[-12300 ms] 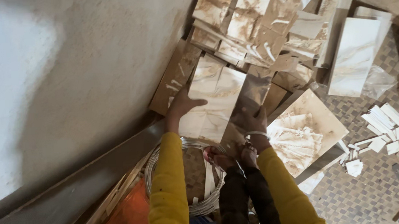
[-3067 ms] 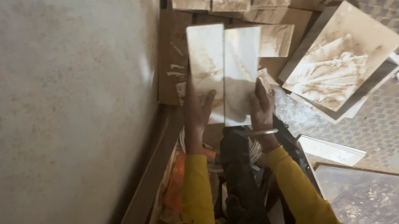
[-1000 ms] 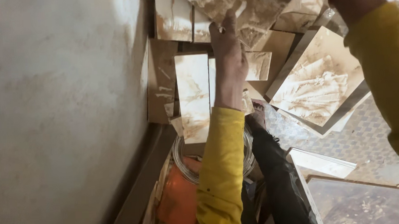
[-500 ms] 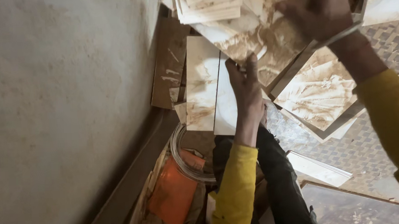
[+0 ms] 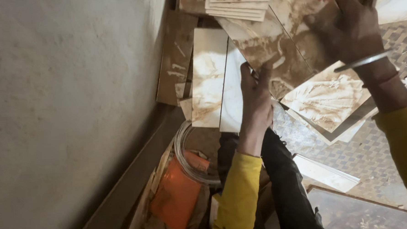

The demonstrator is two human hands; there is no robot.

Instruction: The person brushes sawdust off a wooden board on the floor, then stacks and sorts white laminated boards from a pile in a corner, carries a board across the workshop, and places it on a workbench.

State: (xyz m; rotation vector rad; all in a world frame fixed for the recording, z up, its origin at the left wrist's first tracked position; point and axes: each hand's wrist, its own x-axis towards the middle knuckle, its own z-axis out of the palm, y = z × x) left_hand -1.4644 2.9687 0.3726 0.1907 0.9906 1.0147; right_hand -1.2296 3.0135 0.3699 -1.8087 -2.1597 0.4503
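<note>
Head view: the person looks down along a grey plastered wall [image 5: 52, 112] onto a patterned floor [image 5: 374, 153] littered with marble-look tiles.

The right hand [image 5: 350, 28], with a metal bangle [image 5: 361, 62] on its wrist, closes its fingers around the upper edge of a large brown-veined tile [image 5: 273, 38] and holds it tilted above the floor. The tile's long axis runs diagonally, from the upper right down toward the lower left.

The left hand [image 5: 255, 103] reaches up from a yellow sleeve [image 5: 237, 195]; its fingers are spread and curl onto the tile's lower edge, touching it from below, so the tile lies directly above and to the right of those fingertips. The left hand is nearer the lower end, the right hand nearer the upper.

Just left of the left hand, two long pale tiles [image 5: 215, 77] lie side by side, pointing away from the person. A stack of thin tiles [image 5: 242, 3] sits at the top edge. A wire coil [image 5: 187, 152] and an orange bag [image 5: 175, 193] lie by the wall's foot.
</note>
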